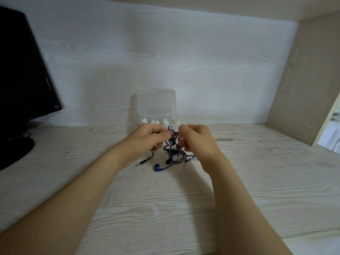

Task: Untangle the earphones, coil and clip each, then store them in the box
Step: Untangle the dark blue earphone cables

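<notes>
A tangle of dark blue and black earphones [173, 151] hangs between my two hands above the wooden desk. My left hand [147, 139] pinches the top of the tangle with thumb and fingers. My right hand [196, 139] pinches the cords from the other side. A blue earbud [158, 168] and a jack plug [140, 163] lie on the desk below. Behind my hands stands a clear plastic box [156, 105] with its lid up; white earphones and small clips [159, 121] show inside it.
A black monitor [22, 70] on its stand fills the left side, with a cable at its base. A white wood-grain back panel and a beige side panel [305, 80] enclose the desk [165, 199].
</notes>
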The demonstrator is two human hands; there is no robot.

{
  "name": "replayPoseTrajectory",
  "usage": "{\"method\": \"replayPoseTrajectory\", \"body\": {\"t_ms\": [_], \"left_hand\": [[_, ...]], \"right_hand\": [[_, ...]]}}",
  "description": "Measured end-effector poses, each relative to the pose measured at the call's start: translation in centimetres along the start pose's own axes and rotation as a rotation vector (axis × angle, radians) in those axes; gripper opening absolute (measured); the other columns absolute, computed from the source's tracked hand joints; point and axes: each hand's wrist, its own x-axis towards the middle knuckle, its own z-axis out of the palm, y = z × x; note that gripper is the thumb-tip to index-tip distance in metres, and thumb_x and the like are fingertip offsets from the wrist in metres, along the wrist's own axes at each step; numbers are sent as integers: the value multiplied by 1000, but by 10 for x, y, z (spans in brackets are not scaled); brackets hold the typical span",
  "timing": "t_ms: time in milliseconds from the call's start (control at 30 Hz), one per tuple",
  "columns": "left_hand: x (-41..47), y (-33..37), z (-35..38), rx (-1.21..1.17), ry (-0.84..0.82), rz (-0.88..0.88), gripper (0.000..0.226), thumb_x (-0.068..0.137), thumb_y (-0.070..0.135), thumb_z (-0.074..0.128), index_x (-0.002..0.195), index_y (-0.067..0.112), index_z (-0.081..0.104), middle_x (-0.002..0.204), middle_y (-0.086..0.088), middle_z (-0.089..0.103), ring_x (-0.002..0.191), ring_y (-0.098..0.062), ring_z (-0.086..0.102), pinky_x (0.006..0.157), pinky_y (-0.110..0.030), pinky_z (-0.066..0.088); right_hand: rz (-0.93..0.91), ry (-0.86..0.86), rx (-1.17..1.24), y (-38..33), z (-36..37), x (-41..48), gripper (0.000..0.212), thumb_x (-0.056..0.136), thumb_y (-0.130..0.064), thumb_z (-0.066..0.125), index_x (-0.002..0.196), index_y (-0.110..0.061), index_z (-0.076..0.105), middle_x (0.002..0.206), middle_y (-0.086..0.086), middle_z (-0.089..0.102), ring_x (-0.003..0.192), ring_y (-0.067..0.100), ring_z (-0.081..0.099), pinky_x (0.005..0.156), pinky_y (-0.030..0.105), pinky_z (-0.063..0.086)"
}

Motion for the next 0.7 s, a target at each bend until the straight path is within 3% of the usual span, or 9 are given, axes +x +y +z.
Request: {"method": "replayPoseTrajectory", "body": {"t_ms": [67, 167, 267, 433, 533, 600, 700], "left_hand": [[0, 0, -1, 6, -28, -13, 23, 104, 27, 66, 108, 7, 76, 88, -8, 54, 72, -11, 50, 77, -32, 43], [1, -1, -3, 37, -23, -59, 21, 105, 25, 63, 90, 14, 73, 71, 2, 56, 65, -9, 50, 73, -29, 41], [1, -1, -4, 172, 14, -77, 26, 104, 32, 62, 89, 12, 72, 67, 0, 58, 64, -11, 49, 71, -31, 40], [-2, 2, 2, 192, 12, -82, 21, 104, 20, 61, 90, 6, 69, 63, 11, 65, 52, -9, 42, 48, -17, 34], [-2, 1, 0, 256, 13, -87, 23, 100, 22, 63, 88, 5, 71, 64, 9, 59, 59, -10, 46, 55, -21, 37], [-2, 1, -2, 257, 26, -86, 24, 97, 25, 65, 88, 4, 70, 69, 3, 57, 64, -10, 49, 64, -27, 40], [-3, 1, 0, 230, 103, -44, 14, 97, 24, 67, 90, 15, 75, 76, -1, 61, 72, -12, 55, 74, -31, 43]], "right_hand": [[43, 5, 43, -1, 0, 0, 29, 94, -21, 53, 66, -14, 49, 63, -1, 53, 54, 13, 57, 70, 34, 40], [118, 39, 200, 0, -2, 4, 23, 87, -21, 50, 65, -16, 44, 64, 2, 50, 54, 16, 59, 73, 40, 38], [155, 102, 313, 2, -4, 7, 14, 87, -19, 50, 76, -11, 47, 68, 4, 53, 62, 18, 67, 68, 36, 36], [148, 262, 435, 0, -3, 8, 18, 93, -18, 49, 81, -6, 55, 61, 5, 64, 63, 18, 71, 71, 34, 47], [127, 279, 403, 0, 2, 9, 25, 97, -18, 44, 81, -4, 58, 77, 13, 76, 64, 20, 73, 64, 30, 50], [85, 277, 352, 1, 7, 8, 27, 100, -15, 41, 80, -3, 55, 78, 16, 73, 61, 23, 72, 54, 26, 49], [17, 268, 265, 2, 9, 7, 24, 102, -13, 39, 87, -2, 53, 77, 18, 75, 59, 25, 74, 52, 30, 49]]}}
